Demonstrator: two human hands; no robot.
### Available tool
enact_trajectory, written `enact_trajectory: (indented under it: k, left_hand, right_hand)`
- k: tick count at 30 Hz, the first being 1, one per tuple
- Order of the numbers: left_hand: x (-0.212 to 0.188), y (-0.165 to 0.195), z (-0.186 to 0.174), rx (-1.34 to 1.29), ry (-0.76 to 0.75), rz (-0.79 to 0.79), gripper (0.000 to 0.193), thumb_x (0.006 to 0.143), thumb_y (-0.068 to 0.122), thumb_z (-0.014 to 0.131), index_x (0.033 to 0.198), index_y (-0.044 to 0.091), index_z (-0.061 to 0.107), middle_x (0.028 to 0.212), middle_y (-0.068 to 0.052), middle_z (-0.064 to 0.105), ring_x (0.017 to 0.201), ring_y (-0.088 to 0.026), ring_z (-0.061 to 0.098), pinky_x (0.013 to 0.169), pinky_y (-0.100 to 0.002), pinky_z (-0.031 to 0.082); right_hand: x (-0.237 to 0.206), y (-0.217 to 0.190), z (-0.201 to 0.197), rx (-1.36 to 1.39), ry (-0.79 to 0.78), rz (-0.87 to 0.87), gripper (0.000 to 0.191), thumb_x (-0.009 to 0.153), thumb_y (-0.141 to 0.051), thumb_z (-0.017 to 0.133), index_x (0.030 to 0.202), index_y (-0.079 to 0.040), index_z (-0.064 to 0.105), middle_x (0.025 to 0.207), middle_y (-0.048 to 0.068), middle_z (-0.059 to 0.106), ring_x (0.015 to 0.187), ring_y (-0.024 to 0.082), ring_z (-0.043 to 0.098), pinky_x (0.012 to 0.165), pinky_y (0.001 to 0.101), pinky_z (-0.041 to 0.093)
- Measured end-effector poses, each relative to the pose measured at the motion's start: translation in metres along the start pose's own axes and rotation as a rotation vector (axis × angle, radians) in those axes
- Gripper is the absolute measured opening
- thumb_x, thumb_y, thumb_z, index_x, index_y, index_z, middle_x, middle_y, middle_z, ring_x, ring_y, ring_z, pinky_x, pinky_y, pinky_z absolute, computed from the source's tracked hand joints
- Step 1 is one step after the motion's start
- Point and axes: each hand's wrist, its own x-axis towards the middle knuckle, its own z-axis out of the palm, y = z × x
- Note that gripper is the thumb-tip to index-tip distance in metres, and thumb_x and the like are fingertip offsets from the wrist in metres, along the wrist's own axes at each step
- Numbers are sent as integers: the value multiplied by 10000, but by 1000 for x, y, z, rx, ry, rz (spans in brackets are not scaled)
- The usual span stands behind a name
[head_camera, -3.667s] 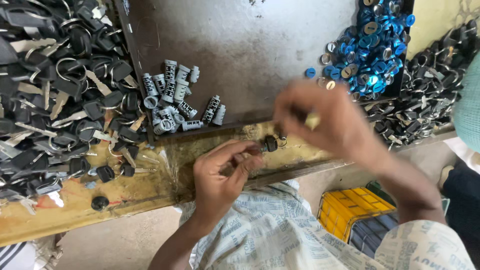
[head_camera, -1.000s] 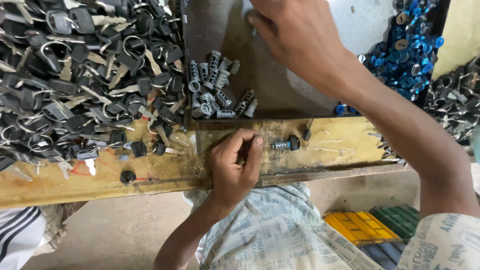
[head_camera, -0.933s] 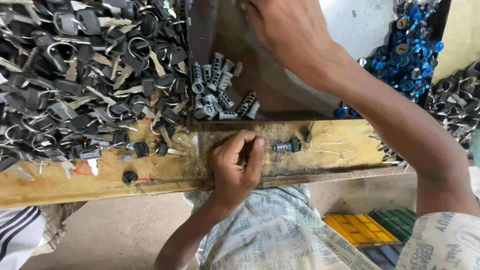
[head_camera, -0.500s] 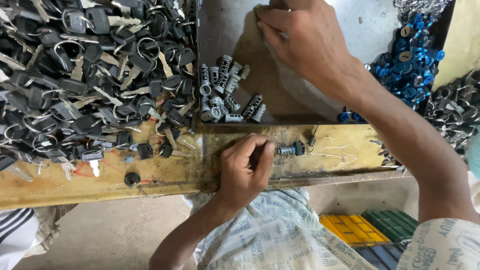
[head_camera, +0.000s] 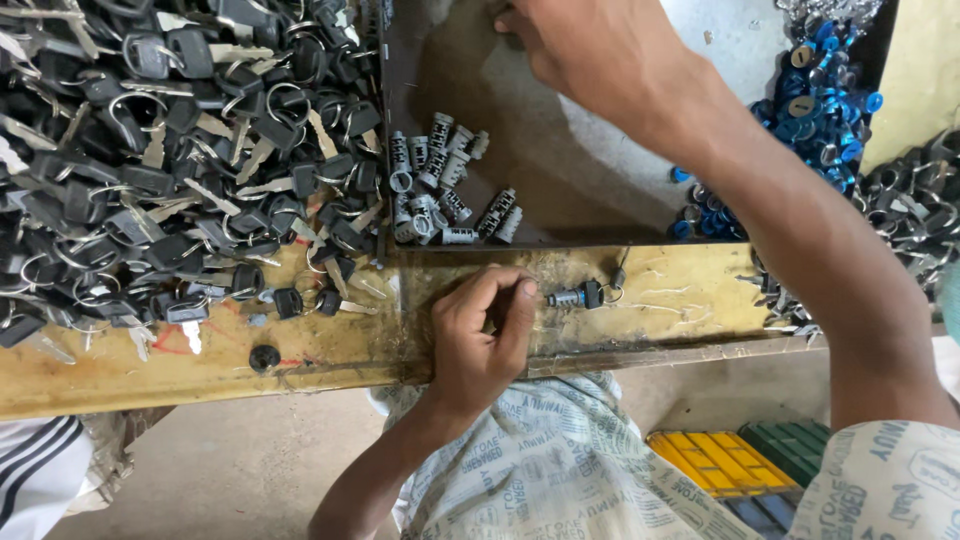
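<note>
1. Left hand (head_camera: 480, 335): lower centre of the frame, resting on the yellow surface (head_camera: 680, 295). Fingers curled inward, thumb tip pressed against the bent index finger. Whether a small part sits inside this grip cannot be told; nothing shows between the fingers.
2. Lock cylinder (head_camera: 575, 297): lies on the surface just right of the left thumb tip, close to it but not visibly touched. A black-headed key with a small ring is fitted at its right end.
3. Right hand (head_camera: 590, 50): top centre of the frame, reaching over the grey tray (head_camera: 560, 185). Fingers bent downward; the fingertips run past the top edge of the frame, so the state of this grip cannot be told. The forearm runs down to the lower right.
4. Cylinders (head_camera: 440, 190): a loose cluster of silver ribbed parts in the tray, centre of the frame, just above the tray's lower edge and the left hand.
5. Keys (head_camera: 170, 150): a large heap of black-headed keys with rings, filling the upper left and spilling onto the surface.
6. Blue parts (head_camera: 815, 100): a pile at upper right, beside the right forearm.
7. Black parts (head_camera: 915, 215): a heap at the far right edge.
8. Crate (head_camera: 720, 465): yellow, under the surface at lower right.
</note>
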Motion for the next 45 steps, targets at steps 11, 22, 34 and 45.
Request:
enact_trajectory:
  k: [11, 22, 34, 45]
  left_hand:
    - [-14, 5, 14, -823, 78, -409, 155, 1058, 143, 650, 1034, 0, 705, 684, 17, 604, 502, -25, 442, 439, -218, 333]
    - [-20, 21, 21, -804, 97, -472, 141, 1065, 65, 646, 1110, -52, 711, 778, -1, 656, 576, -12, 464, 478, -214, 327]
    - [-23, 18, 23, -805, 103, -523, 159, 1056, 72, 642, 1098, -56, 725, 724, 23, 615, 545, -7, 414, 454, -209, 291]
    - [-25, 9, 20, -719, 64, -392, 165, 1090, 103, 661, 1129, -31, 747, 745, 11, 630, 561, -27, 449, 460, -224, 327]
  right_hand:
    - [-141, -129, -37, 380, 349, 13, 243, 810, 53, 837, 995, 54, 679, 895, 145, 715, 729, 202, 708, 584, 305, 571]
    - [-165, -154, 10, 245, 628, 129, 238, 812, 151, 785, 996, 122, 638, 814, 177, 686, 658, 244, 689, 563, 353, 557]
    - [-167, -157, 10, 256, 578, 152, 253, 834, 134, 796, 1027, 125, 631, 852, 186, 690, 674, 245, 683, 567, 348, 549]
    - [-167, -152, 25, 235, 669, 79, 240, 844, 144, 785, 1030, 127, 635, 829, 193, 697, 662, 240, 700, 536, 333, 543]
